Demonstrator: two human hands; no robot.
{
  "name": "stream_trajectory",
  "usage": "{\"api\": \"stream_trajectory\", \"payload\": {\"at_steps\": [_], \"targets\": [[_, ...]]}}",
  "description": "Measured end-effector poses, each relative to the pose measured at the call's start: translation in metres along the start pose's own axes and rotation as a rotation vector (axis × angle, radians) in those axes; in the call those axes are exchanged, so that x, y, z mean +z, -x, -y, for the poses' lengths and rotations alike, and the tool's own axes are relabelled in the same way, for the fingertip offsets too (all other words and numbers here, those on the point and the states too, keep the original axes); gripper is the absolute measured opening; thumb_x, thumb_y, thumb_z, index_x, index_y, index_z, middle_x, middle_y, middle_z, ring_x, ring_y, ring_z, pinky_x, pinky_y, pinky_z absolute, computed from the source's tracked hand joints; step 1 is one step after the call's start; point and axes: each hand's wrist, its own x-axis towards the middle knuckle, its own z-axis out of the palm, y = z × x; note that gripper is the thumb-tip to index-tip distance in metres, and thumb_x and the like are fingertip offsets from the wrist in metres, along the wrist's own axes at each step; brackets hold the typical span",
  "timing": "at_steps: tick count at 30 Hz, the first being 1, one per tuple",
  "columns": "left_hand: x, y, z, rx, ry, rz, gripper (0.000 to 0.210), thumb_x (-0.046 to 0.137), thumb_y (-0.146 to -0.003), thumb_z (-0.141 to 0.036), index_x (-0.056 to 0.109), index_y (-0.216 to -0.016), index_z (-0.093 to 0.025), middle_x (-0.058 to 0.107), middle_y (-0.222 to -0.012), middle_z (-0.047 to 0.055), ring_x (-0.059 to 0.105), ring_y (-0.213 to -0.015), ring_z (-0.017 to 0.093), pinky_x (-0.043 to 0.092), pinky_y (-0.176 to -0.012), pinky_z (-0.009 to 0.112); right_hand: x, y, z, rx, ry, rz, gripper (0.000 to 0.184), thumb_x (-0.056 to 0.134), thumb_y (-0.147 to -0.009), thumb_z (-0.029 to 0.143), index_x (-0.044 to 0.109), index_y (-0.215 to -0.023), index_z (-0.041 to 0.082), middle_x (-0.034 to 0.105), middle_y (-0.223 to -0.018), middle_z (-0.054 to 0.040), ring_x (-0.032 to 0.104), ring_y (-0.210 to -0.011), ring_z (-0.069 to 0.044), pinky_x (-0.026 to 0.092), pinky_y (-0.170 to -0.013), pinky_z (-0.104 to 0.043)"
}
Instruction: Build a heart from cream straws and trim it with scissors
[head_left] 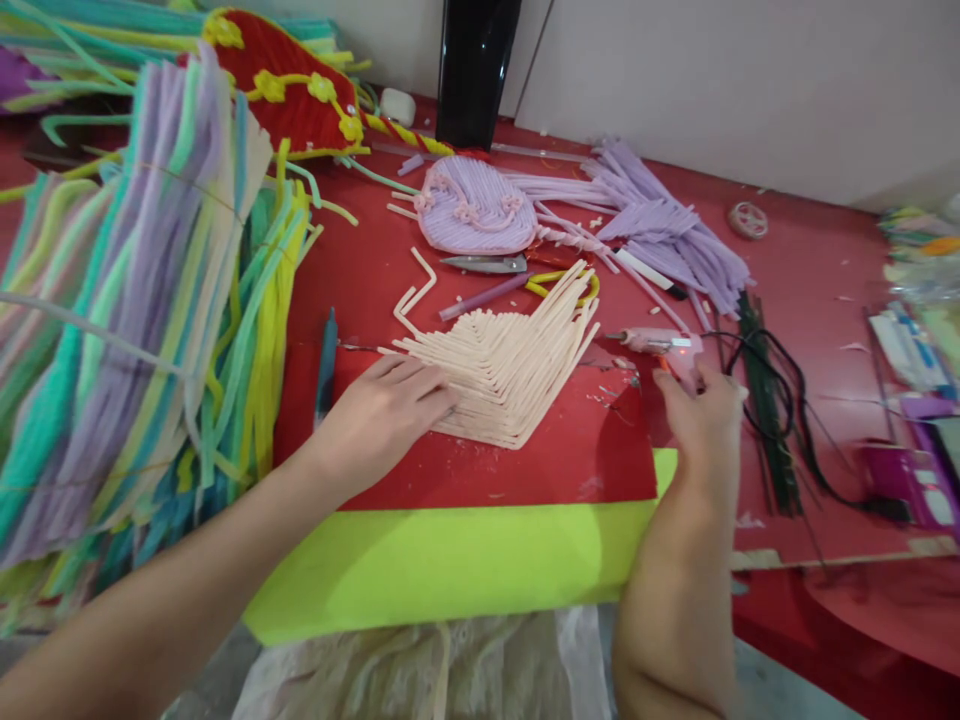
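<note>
A cream chevron-shaped piece of pipe cleaners (502, 375), laid side by side, rests on a red board (525, 480) in front of me. My left hand (394, 405) lies over the left edge of this piece, fingers extended and close together; the thumb is hidden. Off to the right, my right hand (701, 410) has its fingers around the handle of a pink hot glue gun (667, 345). A small light glows on the gun, and its nozzle points left toward the cream piece without touching it.
Bundles of coloured pipe cleaners (150, 300) crowd the left. Behind the cream piece are a lilac oval piece (476, 205), grey-bladed pliers (487, 264), yellow-handled scissors (551, 283) and lilac pipe cleaners (667, 225). A black cable (799, 430) crosses the right side.
</note>
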Motion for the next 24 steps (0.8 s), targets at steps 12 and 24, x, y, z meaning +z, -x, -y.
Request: {"api": "stream_trajectory", "payload": {"at_steps": [12,24], "targets": [[0.002,0.0,0.001,0.013,-0.013,-0.033,0.013,0.052,-0.093,-0.016,0.065,-0.095,-0.017,0.065,-0.093,0.004,0.06,-0.088,0.02,0.046,-0.084,0.037,-0.006,0.066,0.087,-0.544,-0.177,-0.333,0.017,0.064,-0.086,0.031,0.072,-0.097,0.02,0.06,-0.095,-0.0072,0.057,-0.094,-0.02,0.045,-0.087,-0.037],[0.0,-0.001,0.0,-0.007,-0.016,-0.001,0.012,0.053,-0.092,-0.019,0.065,-0.093,-0.017,0.064,-0.089,0.004,0.06,-0.088,0.021,0.046,-0.084,0.037,0.008,0.128,0.126,-0.979,-0.229,0.14,0.01,0.063,-0.089,0.019,0.07,-0.094,0.024,0.065,-0.087,-0.0022,0.054,-0.083,-0.018,0.036,-0.076,-0.034]]}}
